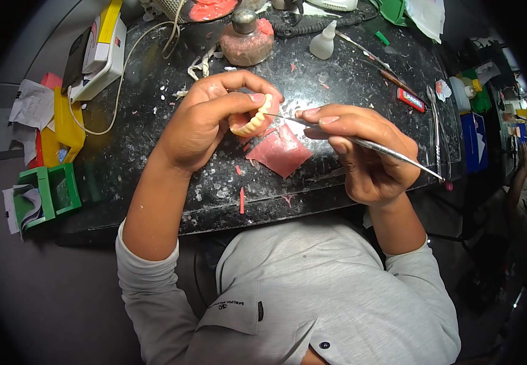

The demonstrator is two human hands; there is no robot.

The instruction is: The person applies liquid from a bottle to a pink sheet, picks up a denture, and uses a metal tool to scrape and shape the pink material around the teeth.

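My left hand (212, 118) is closed around a denture (252, 126) with a row of cream teeth on a pink base. Between the fingers and thumb of my right hand (373, 149) is a thin metal wax carver (391, 152), held like a pen. Its fine tip points left and reaches the teeth on the denture's right side. Below the denture, a pink wax sheet (280, 151) lies on the black worktop (184, 207). Small pink wax strips (241, 201) lie nearer the front edge.
Toward the back stand a glass jar with a metal cap (246, 42) and a white dropper bottle (322, 42). A red box (410, 100) and metal hand tools (437, 128) lie at the right. Green and yellow bins (48, 198) line the left edge, near a trailing cable (117, 103).
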